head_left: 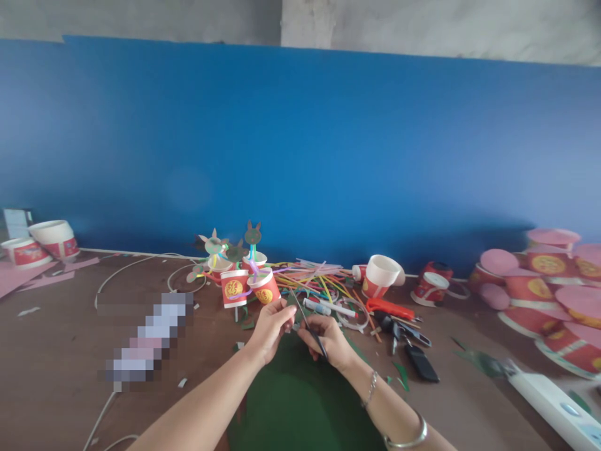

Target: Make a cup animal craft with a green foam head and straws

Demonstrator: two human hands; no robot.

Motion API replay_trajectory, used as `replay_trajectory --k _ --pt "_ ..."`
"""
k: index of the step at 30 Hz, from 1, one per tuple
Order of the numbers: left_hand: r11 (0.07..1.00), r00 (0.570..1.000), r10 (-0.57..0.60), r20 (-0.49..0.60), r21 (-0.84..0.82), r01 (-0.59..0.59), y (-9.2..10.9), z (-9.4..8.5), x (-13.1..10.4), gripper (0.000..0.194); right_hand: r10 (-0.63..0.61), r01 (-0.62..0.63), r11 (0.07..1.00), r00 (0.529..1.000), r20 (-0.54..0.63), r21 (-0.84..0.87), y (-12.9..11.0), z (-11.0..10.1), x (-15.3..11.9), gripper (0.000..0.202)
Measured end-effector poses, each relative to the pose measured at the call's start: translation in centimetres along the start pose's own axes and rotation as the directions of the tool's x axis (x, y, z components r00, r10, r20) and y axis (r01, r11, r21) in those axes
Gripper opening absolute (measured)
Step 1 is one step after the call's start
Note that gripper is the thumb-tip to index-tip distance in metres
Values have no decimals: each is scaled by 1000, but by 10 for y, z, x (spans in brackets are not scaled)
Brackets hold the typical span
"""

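My right hand (328, 341) grips a pair of scissors (320, 346) by the dark handles, the thin blades pointing up and away toward the left. Close beside the blades, the fingers of my left hand (271, 332) are pinched together; what sits between them is too small to make out. Below both hands lies a large sheet of dark green paper (300, 394). Just beyond my left hand stand red-and-white paper cups (235, 289) with gold prints, and a cat-like paper head (253, 235) rises from one of them.
Behind my hands lies a pile of coloured strips (314, 275), with a white marker (335, 307). To the right are an orange-red tool (389, 307), keys with a black fob (421, 362), a white power strip (554, 401) and stacked cups (530, 294). A blue panel (300, 150) borders the table.
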State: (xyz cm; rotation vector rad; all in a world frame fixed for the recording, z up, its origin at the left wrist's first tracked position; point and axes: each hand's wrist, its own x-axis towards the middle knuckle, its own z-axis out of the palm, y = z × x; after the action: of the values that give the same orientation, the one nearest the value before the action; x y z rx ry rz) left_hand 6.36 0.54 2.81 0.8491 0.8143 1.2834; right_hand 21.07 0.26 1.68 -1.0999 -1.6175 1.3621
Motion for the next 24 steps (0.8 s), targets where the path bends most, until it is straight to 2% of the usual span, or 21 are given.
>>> replay_trajectory --k 14,24 --pt "999 1000 3 5 -44 -3 0 2 -1 28 -21 21 999 1000 15 40 0 2 1 36" --pt "999 1000 11 15 -52 -10 -3 2 -1 28 -31 31 999 999 10 10 -1 3 0 31"
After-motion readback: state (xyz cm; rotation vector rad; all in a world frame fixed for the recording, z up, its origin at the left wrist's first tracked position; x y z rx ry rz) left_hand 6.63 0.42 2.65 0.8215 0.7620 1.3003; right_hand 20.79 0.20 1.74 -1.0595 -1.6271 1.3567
